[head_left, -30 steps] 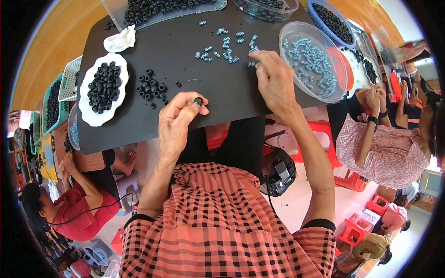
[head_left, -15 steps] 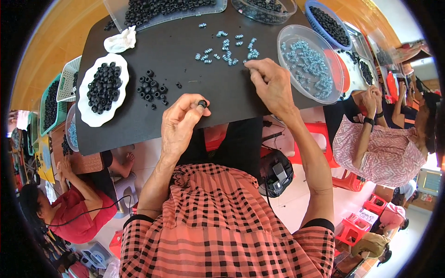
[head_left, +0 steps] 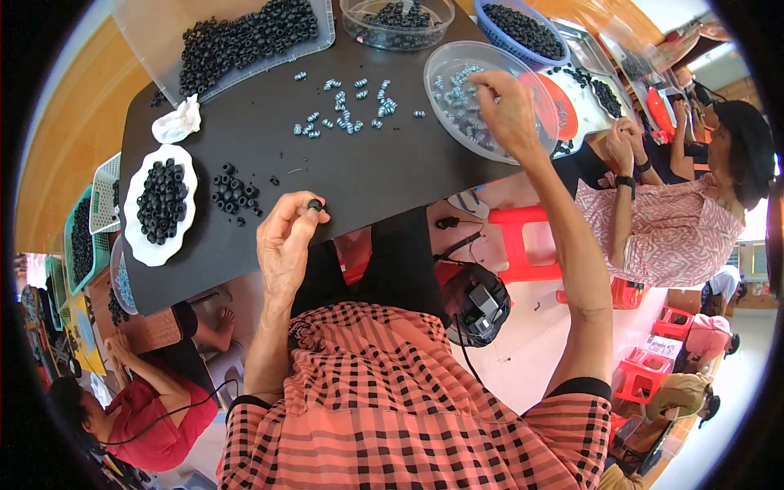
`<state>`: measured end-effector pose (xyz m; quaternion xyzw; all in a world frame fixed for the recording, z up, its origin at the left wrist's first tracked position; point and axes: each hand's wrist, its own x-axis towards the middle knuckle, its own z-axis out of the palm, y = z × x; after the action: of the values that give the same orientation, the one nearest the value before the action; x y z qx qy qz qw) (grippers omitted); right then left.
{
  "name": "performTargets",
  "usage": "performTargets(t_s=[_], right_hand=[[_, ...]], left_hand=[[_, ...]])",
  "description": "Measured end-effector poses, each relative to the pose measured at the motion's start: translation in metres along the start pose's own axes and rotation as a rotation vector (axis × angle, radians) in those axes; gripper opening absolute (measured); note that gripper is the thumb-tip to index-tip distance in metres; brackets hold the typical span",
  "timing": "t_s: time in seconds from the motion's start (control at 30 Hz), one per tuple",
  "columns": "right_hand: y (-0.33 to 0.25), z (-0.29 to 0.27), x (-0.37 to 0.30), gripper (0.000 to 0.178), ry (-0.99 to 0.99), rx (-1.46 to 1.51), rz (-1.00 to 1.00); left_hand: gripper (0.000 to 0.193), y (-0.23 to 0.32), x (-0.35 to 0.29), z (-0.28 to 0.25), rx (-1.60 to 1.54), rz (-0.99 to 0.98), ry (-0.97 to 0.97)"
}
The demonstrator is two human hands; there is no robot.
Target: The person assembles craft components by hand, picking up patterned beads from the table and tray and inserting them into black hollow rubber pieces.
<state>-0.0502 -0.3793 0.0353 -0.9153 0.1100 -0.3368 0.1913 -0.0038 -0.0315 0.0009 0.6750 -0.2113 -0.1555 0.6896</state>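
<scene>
My left hand (head_left: 283, 241) is closed near the table's front edge, pinching a small black ring-shaped piece (head_left: 315, 205) between thumb and fingertips. My right hand (head_left: 512, 114) reaches over the round clear tub (head_left: 549, 137), its thumb and fingers drawn together above the blue-and-silver striped beads (head_left: 463, 118) inside. Whether anything sits in those fingertips cannot be made out. Loose striped beads (head_left: 340, 104) lie scattered mid-table. Left of them is a small heap of black round pieces (head_left: 234, 194), and farther left a white scalloped plate (head_left: 150, 251) carries more black pieces.
At the far edge stand a large clear bin (head_left: 153, 57) of black pieces, a clear round box (head_left: 367, 36) and a blue basket (head_left: 563, 59). A crumpled white cloth (head_left: 176, 122) lies on the dark table (head_left: 384, 175). People sit on both sides; red stools (head_left: 523, 245) stand nearby.
My right hand has moved from the loose beads to over the clear tub. My left hand keeps the black piece. The whole view has shifted, turning somewhat.
</scene>
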Motion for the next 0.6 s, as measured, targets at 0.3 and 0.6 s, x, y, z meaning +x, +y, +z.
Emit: performTargets(t_s=[0.3,0.6], right_hand=[[0.046,-0.003,0.007,0.023,-0.078,-0.229,0.033],[0.024,0.006,-0.006,0.023,-0.169,-0.152,0.028]], left_hand=[[0.012,0.002,-0.002,0.001,0.068,0.0,0.024],[0.012,0.001,-0.002,0.002,0.093,0.002,0.027]])
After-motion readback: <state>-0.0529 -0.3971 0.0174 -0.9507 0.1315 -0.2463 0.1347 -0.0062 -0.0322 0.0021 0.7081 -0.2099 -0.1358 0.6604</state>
